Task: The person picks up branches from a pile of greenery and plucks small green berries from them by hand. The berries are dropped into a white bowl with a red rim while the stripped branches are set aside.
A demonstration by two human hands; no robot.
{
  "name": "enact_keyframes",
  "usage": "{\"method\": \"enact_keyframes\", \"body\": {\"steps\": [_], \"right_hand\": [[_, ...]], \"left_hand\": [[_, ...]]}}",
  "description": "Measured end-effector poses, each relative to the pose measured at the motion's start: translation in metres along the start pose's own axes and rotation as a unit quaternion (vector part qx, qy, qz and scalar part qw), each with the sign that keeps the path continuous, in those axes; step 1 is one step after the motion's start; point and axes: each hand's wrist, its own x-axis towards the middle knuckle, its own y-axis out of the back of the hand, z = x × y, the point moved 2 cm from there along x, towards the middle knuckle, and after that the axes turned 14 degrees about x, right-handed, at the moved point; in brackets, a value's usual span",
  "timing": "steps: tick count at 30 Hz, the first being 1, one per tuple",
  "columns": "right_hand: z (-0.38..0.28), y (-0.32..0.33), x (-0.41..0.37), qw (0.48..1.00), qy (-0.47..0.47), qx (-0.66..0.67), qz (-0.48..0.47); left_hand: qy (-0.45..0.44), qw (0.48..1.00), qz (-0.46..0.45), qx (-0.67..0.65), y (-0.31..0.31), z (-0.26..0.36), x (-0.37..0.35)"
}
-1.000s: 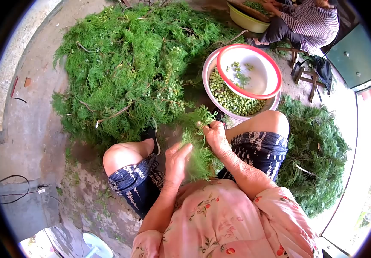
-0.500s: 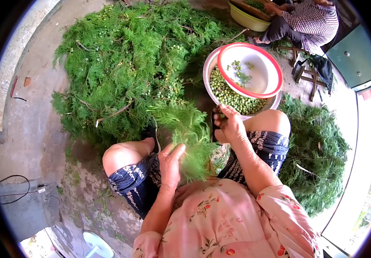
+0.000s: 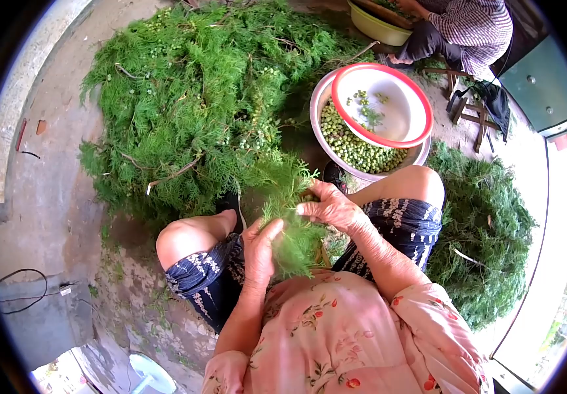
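In my left hand (image 3: 259, 251) is a leafy evergreen sprig (image 3: 294, 244), its stem gripped between thumb and curled fingers above my lap. My right hand (image 3: 333, 209) meets the sprig from the other side, thumb and fingers pinching into the foliage; whether a small green cone is between the fingertips is hidden. Beyond my right knee, a wide basin (image 3: 317, 113) holds many round green cones (image 3: 352, 150). A white basin with a red rim (image 3: 398, 108) rests tilted on top of it, with a few cones and a bit of leaf inside.
A large heap of cut evergreen branches (image 3: 185, 111) spreads ahead and to the left. Another pile of branches (image 3: 483, 236) lies right of my knee. A co-worker (image 3: 470, 33) sits at the top right beside a yellow basin (image 3: 375, 27), near a wooden stool (image 3: 477, 121).
My right hand has come from near the basin's edge down and left to the sprig, and its fingers have closed on the foliage. The left hand keeps its grip on the sprig.
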Motion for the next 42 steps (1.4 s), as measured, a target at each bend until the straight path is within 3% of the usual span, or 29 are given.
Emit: {"method": "enact_keyframes", "body": {"steps": [4,7,11,14,17,18,20,21,24,25,28,31,34,35,36,37,38,39,41,42], "right_hand": [[-0.007,-0.013,-0.003,0.98,-0.037,-0.155,-0.123],[-0.018,-0.024,-0.008,0.974,-0.037,-0.194,-0.111],[-0.009,-0.025,-0.006,0.976,0.058,-0.194,-0.079],[0.002,-0.019,-0.002,0.953,0.114,-0.269,-0.077],[0.02,-0.012,0.004,0.92,0.195,-0.333,-0.065],[0.015,-0.016,0.002,0.908,0.229,-0.345,-0.059],[0.004,-0.017,-0.001,0.949,0.087,-0.289,-0.086],[-0.001,-0.018,-0.002,0.961,0.015,-0.259,-0.099],[0.019,-0.019,-0.003,0.998,-0.019,0.03,-0.054],[0.03,-0.016,0.0,0.995,-0.049,0.074,-0.049],[0.038,-0.005,0.003,0.996,-0.086,0.024,-0.027],[0.033,-0.008,-0.001,0.976,-0.081,0.195,-0.05],[0.021,-0.002,-0.004,0.974,-0.098,0.19,-0.073],[0.011,0.002,-0.006,0.979,-0.097,0.151,-0.092],[0.003,0.008,-0.004,0.992,-0.044,-0.055,-0.1],[-0.011,0.023,0.0,0.968,0.026,-0.21,-0.132],[-0.017,0.043,-0.001,0.948,0.085,-0.285,-0.114],[-0.023,0.064,-0.002,0.918,0.141,-0.36,-0.086],[-0.035,0.09,-0.001,0.971,0.089,-0.193,0.112],[-0.046,0.096,-0.002,0.972,-0.014,-0.013,0.233]], "left_hand": [[0.009,0.999,-0.037,0.033,0.004,-0.001,0.0],[-0.03,0.997,-0.026,0.071,0.003,-0.002,0.002],[0.011,0.996,-0.061,0.069,0.003,-0.001,0.003],[0.039,0.997,-0.049,0.05,0.0,-0.002,0.003],[0.03,0.998,-0.029,0.049,-0.001,-0.004,0.0],[-0.009,0.995,-0.029,0.09,0.0,-0.001,-0.002],[-0.089,0.981,-0.03,0.172,0.001,0.007,-0.008],[-0.075,0.98,-0.045,0.181,0.003,0.007,-0.007],[-0.116,0.99,0.023,0.078,-0.004,-0.005,0.003],[-0.032,0.999,-0.013,-0.006,-0.01,0.013,-0.004],[0.036,0.997,0.022,0.058,-0.004,0.008,-0.001],[0.04,0.998,-0.053,-0.009,0.004,0.002,0.007],[0.093,0.992,-0.07,-0.047,-0.003,0.015,-0.003],[0.071,0.994,-0.08,0.003,0.001,0.011,0.0],[0.071,0.997,-0.033,-0.026,0.003,0.017,-0.003],[0.071,0.996,0.012,-0.054,0.002,0.028,-0.01],[0.071,0.992,0.057,-0.083,0.003,0.034,-0.013],[0.039,0.995,0.045,-0.075,0.012,0.035,-0.007],[0.017,0.997,0.033,-0.063,0.039,0.025,0.008],[0.007,0.997,0.044,-0.07,0.032,0.039,0.001]]}}
